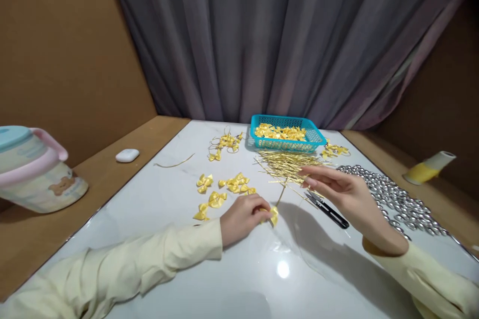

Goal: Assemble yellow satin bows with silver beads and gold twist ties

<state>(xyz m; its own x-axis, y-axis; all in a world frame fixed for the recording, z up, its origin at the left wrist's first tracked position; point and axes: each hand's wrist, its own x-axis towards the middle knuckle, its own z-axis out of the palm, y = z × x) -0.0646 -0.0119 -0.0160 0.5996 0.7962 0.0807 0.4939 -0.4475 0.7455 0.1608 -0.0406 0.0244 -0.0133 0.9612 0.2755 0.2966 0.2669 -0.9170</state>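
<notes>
Near the middle of the white table, my left hand (245, 217) is closed in a pinch on a yellow ribbon bow (274, 216). A gold wire tie (282, 192) slants up from that bow. My right hand (350, 197) hovers to the right, its thumb and forefinger stretched out and slightly apart, with nothing visible between them. Its fingertips overlap the edge of a pile of gold wire ties (284, 163). Just under this hand lies a pair of black-handled thread snips (331, 213). Several loose yellow bows (217, 199) lie left of my left hand.
A blue basket (288, 147) of yellow bows stands at the back. Silver bells or beads (404, 204) spread along the right. Finished-looking bows with loops (226, 142) lie back left, beside a single wire (174, 163). A white case (127, 155) and bucket-like cup (37, 179) stand left.
</notes>
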